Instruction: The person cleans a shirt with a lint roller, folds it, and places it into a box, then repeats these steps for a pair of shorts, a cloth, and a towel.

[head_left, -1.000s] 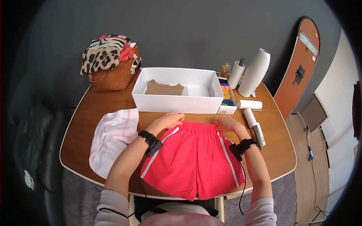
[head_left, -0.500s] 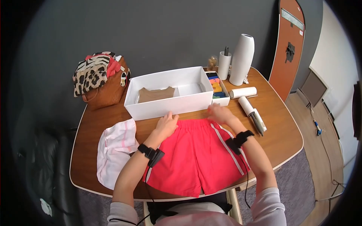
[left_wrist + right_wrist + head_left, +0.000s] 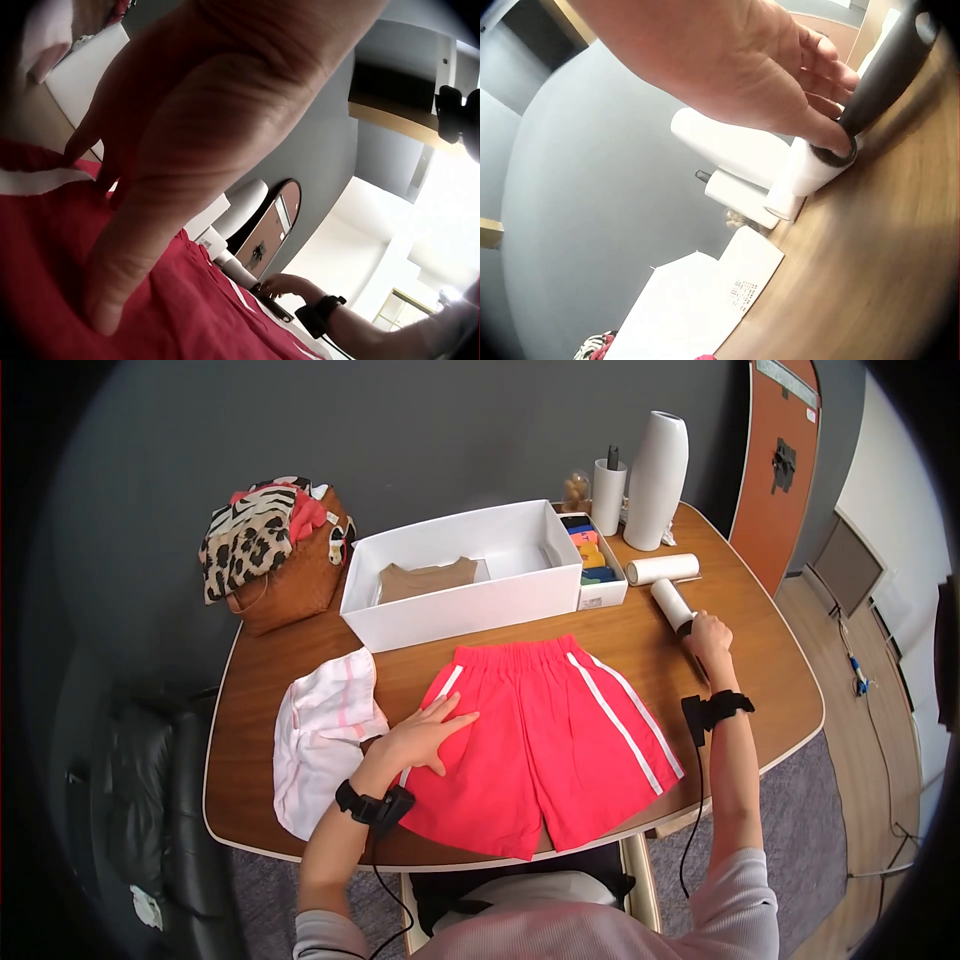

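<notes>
Your left hand (image 3: 423, 742) is spread on the red shorts (image 3: 535, 750). Your right hand (image 3: 712, 636) pinches the white roller (image 3: 671, 603) (dark handle (image 3: 889, 71) end)

From above the shorts (image 3: 540, 750), the head view faces down; 2 close wrist views tilt sideways, all 3 sharing the white box (image 3: 465, 608).

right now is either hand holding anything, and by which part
The right hand grips the lint roller where its black handle meets the white roll. The left hand holds nothing; it lies spread on the red shorts.
</notes>
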{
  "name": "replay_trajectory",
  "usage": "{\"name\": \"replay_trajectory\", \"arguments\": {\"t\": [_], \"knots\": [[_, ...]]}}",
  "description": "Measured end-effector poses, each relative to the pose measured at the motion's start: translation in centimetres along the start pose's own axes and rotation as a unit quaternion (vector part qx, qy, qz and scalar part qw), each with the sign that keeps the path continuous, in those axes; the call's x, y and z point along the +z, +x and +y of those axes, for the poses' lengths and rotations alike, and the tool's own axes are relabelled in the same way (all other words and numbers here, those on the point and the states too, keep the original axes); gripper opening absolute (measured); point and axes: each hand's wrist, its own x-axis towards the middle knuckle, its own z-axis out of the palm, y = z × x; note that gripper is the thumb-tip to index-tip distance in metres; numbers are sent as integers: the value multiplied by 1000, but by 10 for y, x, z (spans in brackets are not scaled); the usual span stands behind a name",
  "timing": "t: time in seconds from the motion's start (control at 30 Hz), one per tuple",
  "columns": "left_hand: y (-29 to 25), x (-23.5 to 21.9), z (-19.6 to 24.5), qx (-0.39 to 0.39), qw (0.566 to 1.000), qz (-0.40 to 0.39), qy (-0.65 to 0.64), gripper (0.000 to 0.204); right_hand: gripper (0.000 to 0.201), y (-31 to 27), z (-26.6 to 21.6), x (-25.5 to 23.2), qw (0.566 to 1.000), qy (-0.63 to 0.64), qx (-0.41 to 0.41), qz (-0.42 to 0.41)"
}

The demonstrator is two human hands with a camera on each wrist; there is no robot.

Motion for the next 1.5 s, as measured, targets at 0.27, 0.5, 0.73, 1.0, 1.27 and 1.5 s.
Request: {"name": "replay_trajectory", "arguments": {"t": [0.27,0.5,0.73,1.0,1.27,1.5], "knots": [[0,-1,23,-15,997,61,-41,84,31,13,22,11,994,16,37,100],[2,8,20,-73,997,15,-25,89,41,17,37,11,992,106,44,-56],[2,16,13,-69,997,26,-35,94,44,39,55,26,969,209,86,-94],[1,16,14,-81,996,29,-36,93,40,22,68,-2,940,289,79,162],[4,24,8,-71,995,55,-43,96,21,-65,12,-117,910,374,-177,4],[1,22,12,-78,993,71,-61,96,26,-90,-79,-71,899,215,-378,-49]]}}
